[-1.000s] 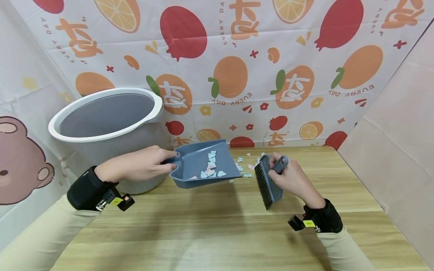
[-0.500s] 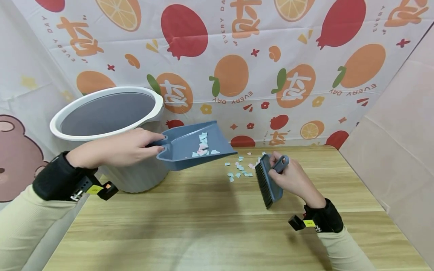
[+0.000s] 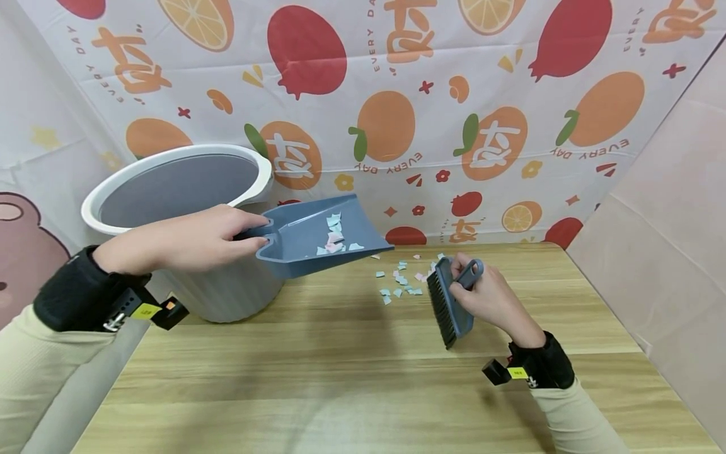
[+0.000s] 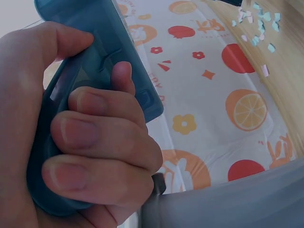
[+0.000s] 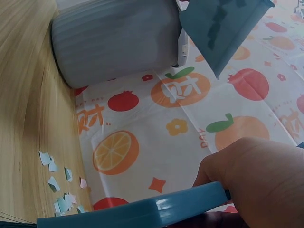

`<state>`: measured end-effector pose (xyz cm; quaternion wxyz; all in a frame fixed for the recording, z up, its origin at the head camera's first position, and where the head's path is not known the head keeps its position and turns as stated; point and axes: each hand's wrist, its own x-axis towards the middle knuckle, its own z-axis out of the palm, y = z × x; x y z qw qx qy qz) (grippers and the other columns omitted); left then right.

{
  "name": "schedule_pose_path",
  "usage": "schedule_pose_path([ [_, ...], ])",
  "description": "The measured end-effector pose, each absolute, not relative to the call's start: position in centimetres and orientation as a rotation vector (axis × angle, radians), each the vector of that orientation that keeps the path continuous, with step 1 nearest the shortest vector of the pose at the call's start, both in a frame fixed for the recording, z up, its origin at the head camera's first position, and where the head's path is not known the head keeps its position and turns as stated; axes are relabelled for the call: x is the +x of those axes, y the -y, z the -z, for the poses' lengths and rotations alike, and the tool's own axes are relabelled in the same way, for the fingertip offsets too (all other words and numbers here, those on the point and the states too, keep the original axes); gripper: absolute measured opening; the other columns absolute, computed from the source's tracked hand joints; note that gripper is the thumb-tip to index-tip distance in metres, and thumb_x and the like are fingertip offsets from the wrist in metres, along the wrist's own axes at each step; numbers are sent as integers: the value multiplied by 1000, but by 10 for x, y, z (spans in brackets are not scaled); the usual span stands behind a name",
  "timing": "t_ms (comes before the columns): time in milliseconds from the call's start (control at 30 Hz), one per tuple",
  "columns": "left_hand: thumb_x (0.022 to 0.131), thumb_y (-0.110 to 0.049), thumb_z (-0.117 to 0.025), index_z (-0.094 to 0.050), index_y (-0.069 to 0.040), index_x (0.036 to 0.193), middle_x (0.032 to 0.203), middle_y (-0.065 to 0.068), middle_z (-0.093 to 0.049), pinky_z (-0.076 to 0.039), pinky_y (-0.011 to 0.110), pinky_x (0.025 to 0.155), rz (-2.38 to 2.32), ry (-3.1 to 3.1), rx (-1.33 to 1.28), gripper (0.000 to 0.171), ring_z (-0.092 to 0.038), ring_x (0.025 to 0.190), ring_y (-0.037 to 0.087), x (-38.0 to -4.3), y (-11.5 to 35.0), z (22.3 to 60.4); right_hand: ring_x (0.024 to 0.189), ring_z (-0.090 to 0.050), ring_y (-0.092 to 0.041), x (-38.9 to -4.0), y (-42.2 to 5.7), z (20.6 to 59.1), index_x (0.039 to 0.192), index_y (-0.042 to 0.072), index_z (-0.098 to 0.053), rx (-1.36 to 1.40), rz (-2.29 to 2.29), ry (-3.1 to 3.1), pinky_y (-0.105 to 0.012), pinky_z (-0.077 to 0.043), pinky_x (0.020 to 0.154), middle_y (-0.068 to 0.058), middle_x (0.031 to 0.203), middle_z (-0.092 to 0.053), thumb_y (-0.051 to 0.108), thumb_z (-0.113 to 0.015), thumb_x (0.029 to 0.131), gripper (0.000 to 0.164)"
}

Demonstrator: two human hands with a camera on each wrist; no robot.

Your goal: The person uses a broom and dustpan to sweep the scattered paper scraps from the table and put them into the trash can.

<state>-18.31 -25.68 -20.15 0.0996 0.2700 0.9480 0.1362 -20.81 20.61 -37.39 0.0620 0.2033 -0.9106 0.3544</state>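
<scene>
My left hand [image 3: 195,238] grips the handle of a blue-grey dustpan [image 3: 295,230], held tilted above the table beside the bin. In the left wrist view its fingers curl round the handle [image 4: 40,175]. Pale blue and pink paper scraps [image 3: 334,234] lie in the pan. My right hand [image 3: 490,299] holds a blue-grey hand brush [image 3: 454,302] by its handle, the dark bristles facing left near the tabletop. More paper scraps [image 3: 400,280] are scattered on the table just left of the brush.
A grey bin [image 3: 238,293] with a white rim [image 3: 170,233] stands at the left, its mouth facing up. The wooden table [image 3: 340,378] runs back to a fruit-print cloth [image 3: 431,75]. A pale cloth [image 3: 669,252] hangs at the right.
The left hand has raised the dustpan and moved it left toward the bin, uncovering more scraps on the table. The right hand and brush stay in place.
</scene>
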Motion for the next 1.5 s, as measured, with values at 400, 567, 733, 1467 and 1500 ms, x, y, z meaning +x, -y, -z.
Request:
schedule_pose_path([
  [400, 115, -22, -53, -68, -16, 106, 70, -7, -44, -38, 28, 65, -444, -2855, 699, 18, -39, 59, 6, -196, 283, 181, 60, -21, -2, -209, -206, 374, 97, 12, -54, 621, -1084, 2755, -25, -24, 59, 8, 68, -28, 0, -63, 94, 16],
  [567, 116, -20, -47, -69, -15, 110, 67, -7, -44, -38, 29, 62, -485, -2856, 655, 23, -39, 56, 6, -200, 294, 175, 61, -21, -3, -209, -207, 373, 97, 12, -54, 622, -1071, 2757, -25, -24, 60, 8, 69, -27, -1, -63, 95, 16],
  [733, 114, -14, -43, -66, -14, 104, 66, -6, -43, -37, 32, 57, -535, -2847, 651, 26, -38, 54, 9, -202, 302, 171, 61, -20, -3, -209, -207, 373, 97, 12, -54, 622, -1073, 2760, -25, -23, 61, 8, 70, -27, -1, -63, 95, 16],
  [1467, 116, -10, -37, -46, -4, 84, 64, 3, -33, -31, 34, 53, -631, -2910, 584, 33, -27, 53, 23, -205, 340, 157, 62, -22, -4, -210, -207, 375, 98, 12, -53, 627, -1062, 2768, -26, -24, 62, 7, 70, -28, -1, -63, 95, 16],
  [1500, 115, -10, -36, -44, -3, 84, 64, 5, -31, -30, 34, 53, -639, -2908, 574, 33, -25, 54, 25, -205, 341, 156, 62, -22, -4, -210, -207, 375, 97, 12, -53, 631, -1060, 2767, -26, -24, 62, 7, 70, -28, -1, -63, 95, 16],
])
